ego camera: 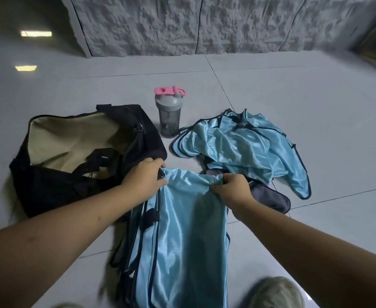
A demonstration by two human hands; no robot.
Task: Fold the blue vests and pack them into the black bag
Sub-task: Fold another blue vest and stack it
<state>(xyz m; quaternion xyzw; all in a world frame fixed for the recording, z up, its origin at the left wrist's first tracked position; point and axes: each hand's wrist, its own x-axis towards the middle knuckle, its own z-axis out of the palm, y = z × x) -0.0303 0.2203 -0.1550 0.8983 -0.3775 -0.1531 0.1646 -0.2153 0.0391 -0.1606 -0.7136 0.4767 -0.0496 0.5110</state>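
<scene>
Holding up a shiny light-blue vest with dark trim [182, 230] by its top edge, so it hangs flat toward the pale tiled floor [293, 96] and the sides line up for a fold, I'd guess. Biggest thing down there is the black fabric duffel bag with the tan lining [71, 152], sitting on the left with its mouth wide open, so folded vests can go straight in. From here I can't see any vest inside it.

Over on the right is the crumpled heap of light-blue vests [244, 147], not folded yet and well apart from the bag. A dark grey pouch-like thing [269, 196] pokes out from under the near edge of that heap, can't tell what it is.

Between bag and heap, further back, stands a grey shaker bottle with a pink lid [169, 112], upright, just beside the bag's corner.

The left hand [147, 174] has its fingers curled round the vest's top left corner, right at the bag's rim. The right hand [233, 187] pinches the top right corner, fabric bunched in its fingers. A pale shoe [276, 292] shows at the bottom edge.
</scene>
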